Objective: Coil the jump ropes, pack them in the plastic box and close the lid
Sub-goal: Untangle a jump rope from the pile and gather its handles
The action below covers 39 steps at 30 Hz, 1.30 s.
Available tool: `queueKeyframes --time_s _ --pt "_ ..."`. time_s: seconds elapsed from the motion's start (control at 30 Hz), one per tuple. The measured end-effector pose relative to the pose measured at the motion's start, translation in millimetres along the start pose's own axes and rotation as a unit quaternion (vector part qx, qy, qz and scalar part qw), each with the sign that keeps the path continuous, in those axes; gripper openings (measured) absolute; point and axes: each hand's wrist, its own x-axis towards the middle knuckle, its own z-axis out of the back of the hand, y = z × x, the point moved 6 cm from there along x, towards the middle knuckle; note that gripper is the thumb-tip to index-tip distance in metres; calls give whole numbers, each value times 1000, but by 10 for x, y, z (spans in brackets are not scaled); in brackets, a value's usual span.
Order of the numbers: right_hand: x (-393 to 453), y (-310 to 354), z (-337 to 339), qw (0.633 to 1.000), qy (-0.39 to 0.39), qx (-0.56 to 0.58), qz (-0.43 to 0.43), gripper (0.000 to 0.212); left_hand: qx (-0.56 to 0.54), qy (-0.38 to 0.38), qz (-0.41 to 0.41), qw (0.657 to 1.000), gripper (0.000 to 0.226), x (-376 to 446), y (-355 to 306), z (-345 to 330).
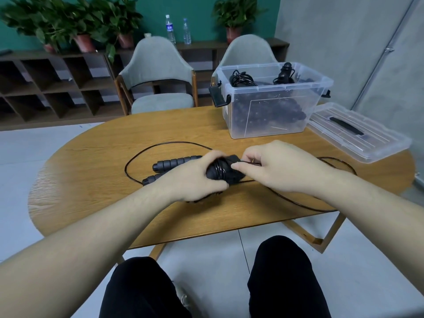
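Both hands meet over the middle of the oval desk (96,161), a wood-grain top with a pale, rounded edge. The left hand (195,177) is curled round the two black jump-rope handles (174,162) where the cord is wound onto them; their ribbed foam grips stick out to the left, side by side, ending in hard plastic caps. The right hand (275,166) pinches the thin, glossy black cord (146,150) between thumb and forefinger, right at the wound bundle (221,172) of loops.

The rest of the cord lies loose on the desk — one long arc sweeps out left and behind the handles, another runs under the right wrist and curves along the near right edge.

Behind the hands, toward the far right, stands the clear plastic box (270,115), rectangular with rounded corners and black clip latches at its ends. It is open, and dark coiled ropes (241,80) fill much of it, their shapes hazy through the scuffed wall. Its transparent lid (367,143), ribbed and with a black handle strip, lies flat on the desk just right of the box, overhanging the edge.

Two grey upholstered chairs (158,74) with wooden frames face the far side. Beyond them a dark wooden shelf unit (46,83) carries potted plants (75,21) and two water bottles (171,28) against a teal wall.
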Motion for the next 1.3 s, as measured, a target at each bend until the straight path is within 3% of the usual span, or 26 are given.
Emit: queueKeyframes --time_s 0.07,0.13,0.2,0.33,0.47,0.57,0.63,0.73,0.87,1.1,1.2,1.3 --pt "-17 -12 -64 1000 -4 17 -1 35 -127 -48 32 990 52 8 52 44" --pt "-27 -79 -156 999 -6 49 -13 36 -287 -46 66 954 48 -14 81 2" --pt "-39 -140 -243 996 -12 81 -26 35 -376 -48 77 922 44 -35 85 -58" --pt "-84 -189 -500 996 6 92 7 34 -500 -70 78 859 36 -13 151 -221" --pt "-118 -293 -587 995 -22 93 13 34 -555 -72 82 825 33 -2 244 -366" --pt "-160 -379 -632 997 -30 72 -10 38 -592 -56 89 799 53 24 299 -487" --pt "-205 -429 -638 996 -86 3 -23 42 -599 -53 97 793 61 63 337 -533" --pt "-250 -426 -588 981 -176 -77 -14 44 -616 -42 86 782 47 107 358 -594" --pt "-227 -433 -631 962 -204 -180 32 34 -639 -1 76 765 52 189 361 -690" --pt "-184 -472 -853 928 -49 -361 82 23 -595 18 70 800 54 309 403 -770" --pt "-149 -499 -819 927 40 -370 40 23 -600 41 78 795 71 357 416 -851" --pt "-137 -442 -753 930 56 -363 15 25 -581 49 83 808 94 400 413 -861"
